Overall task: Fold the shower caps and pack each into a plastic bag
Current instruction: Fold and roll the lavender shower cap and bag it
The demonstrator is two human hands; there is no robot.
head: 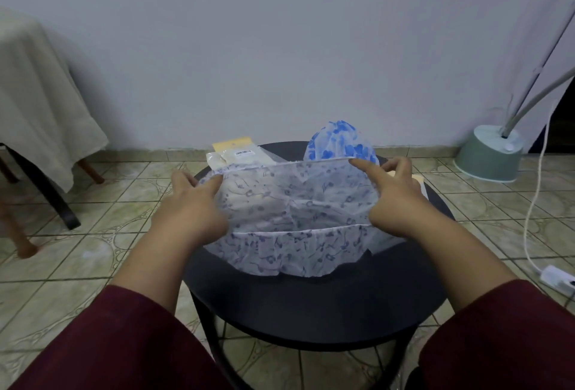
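Note:
A translucent white shower cap (292,221) with small blue-grey flowers is stretched wide above the round black table (311,302). My left hand (193,206) grips its elastic rim on the left, fingers hooked inside the opening. My right hand (395,196) grips the rim on the right, index finger along the top edge. Behind it a second shower cap (339,140) with bold blue flowers stands puffed up at the table's far side. Clear plastic bags (239,154) with a yellow header card lie at the far left of the table, partly hidden by the stretched cap.
A cloth-draped table (40,103) with wooden legs stands at the left. A green lamp base (488,153) sits on the tiled floor at the right, with a white cord and switch (557,277) trailing beside the table. A wall is close behind.

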